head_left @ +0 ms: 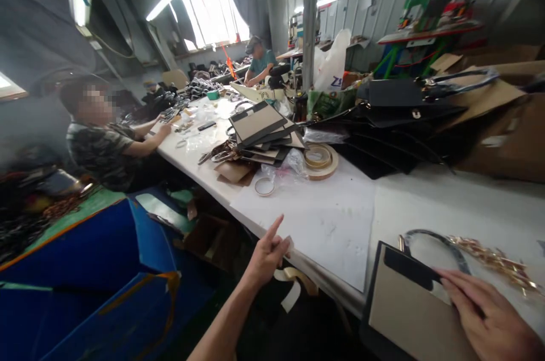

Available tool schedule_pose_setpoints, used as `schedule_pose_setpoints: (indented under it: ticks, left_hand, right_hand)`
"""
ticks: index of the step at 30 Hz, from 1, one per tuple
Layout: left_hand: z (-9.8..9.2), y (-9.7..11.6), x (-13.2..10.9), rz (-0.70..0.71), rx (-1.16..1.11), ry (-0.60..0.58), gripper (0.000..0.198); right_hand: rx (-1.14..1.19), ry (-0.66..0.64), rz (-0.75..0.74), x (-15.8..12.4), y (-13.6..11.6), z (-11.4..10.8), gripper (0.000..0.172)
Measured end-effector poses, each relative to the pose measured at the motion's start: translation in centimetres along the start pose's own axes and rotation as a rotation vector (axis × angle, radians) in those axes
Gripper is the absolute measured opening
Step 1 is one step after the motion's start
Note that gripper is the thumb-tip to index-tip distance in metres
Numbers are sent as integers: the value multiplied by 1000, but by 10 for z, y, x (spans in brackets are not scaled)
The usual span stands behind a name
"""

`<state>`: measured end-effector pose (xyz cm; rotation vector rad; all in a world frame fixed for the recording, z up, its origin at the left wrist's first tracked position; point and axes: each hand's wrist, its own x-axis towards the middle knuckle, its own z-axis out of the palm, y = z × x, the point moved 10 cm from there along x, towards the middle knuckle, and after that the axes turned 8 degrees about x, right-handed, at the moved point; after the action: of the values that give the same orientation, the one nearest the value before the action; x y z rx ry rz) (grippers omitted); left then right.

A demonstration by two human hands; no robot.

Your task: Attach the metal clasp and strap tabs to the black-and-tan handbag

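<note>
The left hand (267, 256) pinches a small pale piece (290, 244) (its material I cannot tell), and the right hand (489, 313) holds a black-and-beige panel (411, 307) by the white table (409, 208).

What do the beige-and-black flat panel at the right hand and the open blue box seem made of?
Beige-and-black flat panel: matte, perhaps board or leather-like sheet; flat face, no glare. Open blue box: likely plastic, slightly glossy; thin walls catch soft highlights.

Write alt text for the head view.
A right hand is on a black-edged beige panel at a white table; the left hand holds a small pale piece. Beyond are stacked panels, tape rolls and a co-worker.
</note>
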<state>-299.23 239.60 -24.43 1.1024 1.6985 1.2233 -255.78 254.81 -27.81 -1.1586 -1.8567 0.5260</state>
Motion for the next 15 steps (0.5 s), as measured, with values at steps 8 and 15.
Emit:
schedule_pose_setpoints:
  ticks: [8, 15]
  left_hand:
    - [-15, -32, 8, -9, 235, 4, 75]
    - [-7, -34, 13, -69, 410, 177, 76]
  right_hand:
    - [-36, 44, -42, 0, -13, -3, 48]
    - [-14, 78, 20, 0, -32, -6, 37]
